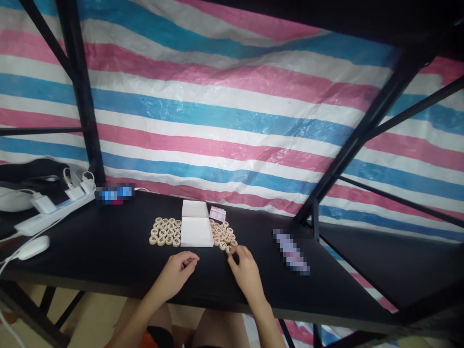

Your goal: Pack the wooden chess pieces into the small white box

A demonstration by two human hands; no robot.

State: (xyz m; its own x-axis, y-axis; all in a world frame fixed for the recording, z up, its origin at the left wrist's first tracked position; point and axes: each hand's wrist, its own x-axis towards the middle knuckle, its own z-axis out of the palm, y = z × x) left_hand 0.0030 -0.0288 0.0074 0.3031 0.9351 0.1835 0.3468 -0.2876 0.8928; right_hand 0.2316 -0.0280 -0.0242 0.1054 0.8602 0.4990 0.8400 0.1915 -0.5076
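A white box (pixel 196 232) lies opened out on the black table, its lid (pixel 195 209) folded back. Left of it, round Chinese chess pieces (pixel 166 232) with dark characters stand in neat rows. More pieces (pixel 220 232), marked in red, lie in a looser group on the box's right side. My right hand (pixel 247 270) has its thumb and forefinger at the nearest red-marked Chinese chess piece (pixel 228 249), pinching its edge. In front of the box, my left hand (pixel 179 270) rests with fingers curled in; I see nothing in it.
Behind the red pieces is a small pink-and-white card (pixel 218 213). A blurred flat object (pixel 291 252) lies to the right. At left are a power strip (pixel 54 212) with chargers, cables and a white rounded case (pixel 34 248). Black metal posts (pixel 81 96) frame the table before a striped sheet (pixel 217 106).
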